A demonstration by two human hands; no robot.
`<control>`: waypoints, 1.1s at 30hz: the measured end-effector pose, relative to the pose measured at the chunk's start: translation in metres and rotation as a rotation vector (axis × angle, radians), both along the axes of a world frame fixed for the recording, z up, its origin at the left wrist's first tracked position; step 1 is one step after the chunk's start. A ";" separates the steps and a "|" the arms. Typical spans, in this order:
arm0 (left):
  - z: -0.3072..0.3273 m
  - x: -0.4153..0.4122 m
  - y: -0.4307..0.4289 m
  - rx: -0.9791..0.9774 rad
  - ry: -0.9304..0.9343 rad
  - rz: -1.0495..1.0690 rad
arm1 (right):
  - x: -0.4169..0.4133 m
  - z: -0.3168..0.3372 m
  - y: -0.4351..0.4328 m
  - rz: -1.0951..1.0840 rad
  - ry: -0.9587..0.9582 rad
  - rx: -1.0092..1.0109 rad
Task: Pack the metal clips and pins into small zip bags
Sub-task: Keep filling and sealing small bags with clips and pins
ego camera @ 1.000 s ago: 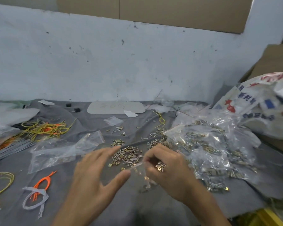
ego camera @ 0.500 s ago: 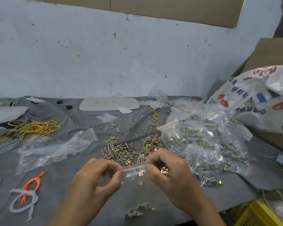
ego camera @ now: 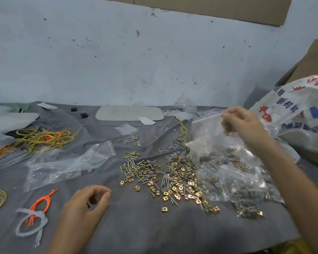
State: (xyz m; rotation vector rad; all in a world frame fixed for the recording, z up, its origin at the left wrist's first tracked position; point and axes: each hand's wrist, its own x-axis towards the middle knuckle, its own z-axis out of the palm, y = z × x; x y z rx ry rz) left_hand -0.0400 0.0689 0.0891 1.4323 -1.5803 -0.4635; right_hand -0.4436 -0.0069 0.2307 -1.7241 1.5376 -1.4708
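A loose pile of brass square clips and steel pins [ego camera: 173,176] lies on the grey cloth [ego camera: 154,231] at the centre. To its right stands a large clear zip bag [ego camera: 218,162] holding more clips and pins. My right hand [ego camera: 240,123] is raised at this bag's red-striped mouth, fingers curled on its rim; the hand is blurred. My left hand [ego camera: 88,202] rests low on the cloth, left of the pile, with fingers loosely curled and nothing visible in them. The small bag from the earlier frames is out of sight.
Empty clear zip bags [ego camera: 66,162] lie left of the pile, and a small one [ego camera: 126,129] further back. Yellow wires [ego camera: 42,136] and orange and white ties [ego camera: 37,208] are at the left. A printed woven sack [ego camera: 301,110] stands at the right, with the wall close behind.
Both hands held a small zip bag between them near the front. They have parted: the right hand rose to the large bag's mouth and the left stayed low.
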 end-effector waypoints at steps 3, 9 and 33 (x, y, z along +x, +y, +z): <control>-0.015 0.005 -0.011 0.027 -0.003 0.047 | -0.053 0.024 -0.030 -0.198 0.013 -0.110; -0.040 0.039 -0.056 0.072 -0.087 0.157 | -0.119 -0.055 -0.048 -0.438 0.150 -0.075; -0.037 0.051 -0.198 0.239 -0.605 0.085 | 0.233 -0.205 0.049 0.227 0.228 0.249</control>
